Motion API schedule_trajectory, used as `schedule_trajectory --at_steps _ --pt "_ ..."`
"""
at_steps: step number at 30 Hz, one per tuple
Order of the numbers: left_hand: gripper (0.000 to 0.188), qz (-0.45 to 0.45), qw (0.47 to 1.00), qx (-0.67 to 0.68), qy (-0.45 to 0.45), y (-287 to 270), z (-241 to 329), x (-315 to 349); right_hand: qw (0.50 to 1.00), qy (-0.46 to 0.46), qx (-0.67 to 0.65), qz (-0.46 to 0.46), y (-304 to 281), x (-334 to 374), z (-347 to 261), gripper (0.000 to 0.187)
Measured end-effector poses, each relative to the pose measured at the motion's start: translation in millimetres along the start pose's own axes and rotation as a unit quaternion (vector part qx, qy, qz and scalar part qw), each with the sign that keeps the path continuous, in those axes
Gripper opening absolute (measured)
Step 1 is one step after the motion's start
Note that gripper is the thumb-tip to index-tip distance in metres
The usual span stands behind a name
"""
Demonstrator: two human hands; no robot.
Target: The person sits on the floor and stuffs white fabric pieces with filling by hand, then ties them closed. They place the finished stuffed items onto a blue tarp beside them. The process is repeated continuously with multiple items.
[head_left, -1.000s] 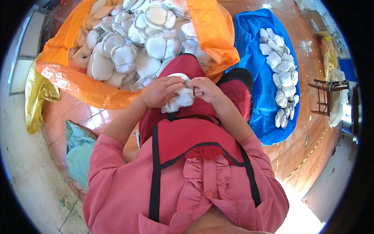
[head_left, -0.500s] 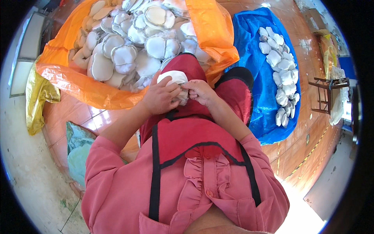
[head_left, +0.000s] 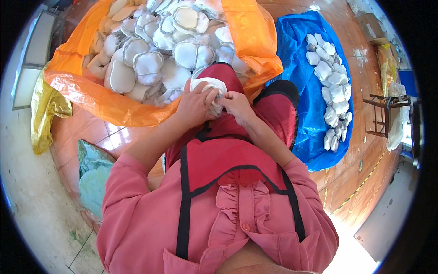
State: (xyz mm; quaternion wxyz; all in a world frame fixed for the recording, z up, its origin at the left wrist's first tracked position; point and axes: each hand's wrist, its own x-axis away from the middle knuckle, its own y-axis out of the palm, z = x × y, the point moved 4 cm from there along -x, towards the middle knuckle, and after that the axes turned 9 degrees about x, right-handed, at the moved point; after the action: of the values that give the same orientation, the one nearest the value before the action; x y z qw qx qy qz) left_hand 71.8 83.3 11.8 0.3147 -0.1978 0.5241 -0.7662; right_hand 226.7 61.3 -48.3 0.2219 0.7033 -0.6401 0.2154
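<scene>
At the far left a yellow bag (head_left: 43, 109) lies on the tiled floor (head_left: 91, 132), touching the orange sack (head_left: 100, 98). The orange sack is open and filled with a heap of white round pads (head_left: 150, 59), pale and flat with stitched rims. At centre, just beside the sack's near edge and over the person's red apron (head_left: 228, 155), sits the white pad (head_left: 207, 86) being handled: small, soft, rounded, partly folded. The left hand (head_left: 194, 107) is closed around its left side, fingers curled onto the fabric. The right hand (head_left: 235, 104) pinches its right edge with thumb and fingertips closed. Both hands touch each other at the pad. To the right, a blue sheet (head_left: 303, 91) carries a row of smaller white pieces (head_left: 333, 86).
</scene>
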Motion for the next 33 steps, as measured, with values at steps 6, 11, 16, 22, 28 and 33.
schedule_trajectory --at_steps 6,11,16,22,28,33 --pt "0.068 0.031 0.999 0.019 0.037 13 -5 -11 0.997 -0.049 0.036 0.048 2 5 4 0.016" --pt "0.061 0.102 0.992 0.054 0.054 9 -13 -14 0.991 -0.136 0.004 0.011 -11 10 6 0.025" --pt "0.065 0.052 0.973 0.223 0.019 -38 7 -12 0.903 -0.364 0.228 0.001 -26 50 -42 0.061" --pt "0.083 -0.069 0.803 0.589 -0.063 -44 -2 4 0.907 -0.333 0.183 -0.184 -21 65 -69 0.073" --pt "0.085 -0.075 0.561 0.816 -0.112 -12 -5 23 0.942 -0.24 0.112 -0.205 -3 55 -53 0.071" --pt "0.083 -0.086 0.509 0.846 -0.134 6 -12 34 0.948 -0.235 0.102 -0.188 5 40 -38 0.058"
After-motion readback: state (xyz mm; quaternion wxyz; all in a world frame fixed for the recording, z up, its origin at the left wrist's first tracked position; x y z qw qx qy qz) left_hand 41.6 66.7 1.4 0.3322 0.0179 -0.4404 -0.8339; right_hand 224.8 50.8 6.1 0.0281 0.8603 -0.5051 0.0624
